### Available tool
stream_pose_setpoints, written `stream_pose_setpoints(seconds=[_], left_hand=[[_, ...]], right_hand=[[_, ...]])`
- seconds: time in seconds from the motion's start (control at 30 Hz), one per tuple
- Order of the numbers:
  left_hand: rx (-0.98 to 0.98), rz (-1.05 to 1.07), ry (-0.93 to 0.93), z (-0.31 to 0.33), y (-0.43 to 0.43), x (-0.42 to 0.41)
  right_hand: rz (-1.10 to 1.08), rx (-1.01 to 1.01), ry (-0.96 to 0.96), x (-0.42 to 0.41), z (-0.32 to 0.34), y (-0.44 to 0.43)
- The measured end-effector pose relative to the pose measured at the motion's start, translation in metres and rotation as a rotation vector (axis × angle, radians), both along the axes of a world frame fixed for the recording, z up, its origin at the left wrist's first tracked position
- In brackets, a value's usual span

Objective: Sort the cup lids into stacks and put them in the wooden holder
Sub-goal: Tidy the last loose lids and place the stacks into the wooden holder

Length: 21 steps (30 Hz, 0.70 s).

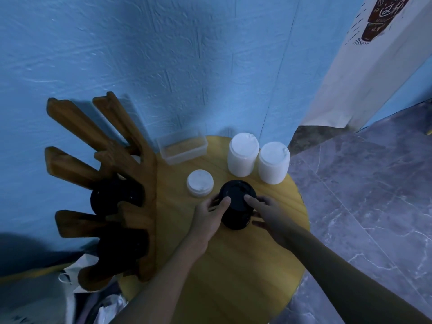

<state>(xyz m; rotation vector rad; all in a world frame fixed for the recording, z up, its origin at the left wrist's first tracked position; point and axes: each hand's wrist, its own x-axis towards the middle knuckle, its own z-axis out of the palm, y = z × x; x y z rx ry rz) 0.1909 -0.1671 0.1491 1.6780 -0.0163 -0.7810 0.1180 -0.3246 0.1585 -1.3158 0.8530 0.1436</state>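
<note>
Seen from above, a person's left hand [210, 216] and right hand [268, 213] grasp a stack of black lids [237, 202], one hand on each side, fingers curled round its wall and a digit of each resting on the top lid. The stack stands on a round yellow table [233, 265], to the right of the wooden holder [131, 174], well apart from it. The holder rises at the table's left edge, its slats fanning away to the left. Two of its slots already hold dark lids, an upper group [114, 195] and a lower group [121, 244]. Between the holder and the black stack, slightly farther back, sits a short white stack [200, 182]. Farther right of the holder stand two tall white stacks, one [243, 154] just beside the other [274, 162]. A clear plastic box [182, 147] lies beside the holder's far end. The step in hand appears to be squaring up the black stack before carrying it over. Doing it well likely means pressing evenly from both sides so the lids nest straight, lifting low, and tilting the stack to match a free slot's angle so nothing slides off.
</note>
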Motion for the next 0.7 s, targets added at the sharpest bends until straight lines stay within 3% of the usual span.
stream_pose_setpoints(seconds=[0.4, 0.53, 0.7], left_hand=[[0.018, -0.041, 0.078, -0.004, -0.002, 0.002], [0.036, -0.063, 0.046, 0.002, -0.002, 0.002], [-0.039, -0.031, 0.01, 0.024, 0.005, 0.004]], right_hand=[[-0.005, 0.025, 0.056, -0.001, -0.006, 0.002], [0.019, -0.084, 0.059, -0.002, -0.009, 0.001], [0.018, -0.094, -0.046, -0.001, 0.018, 0.005]])
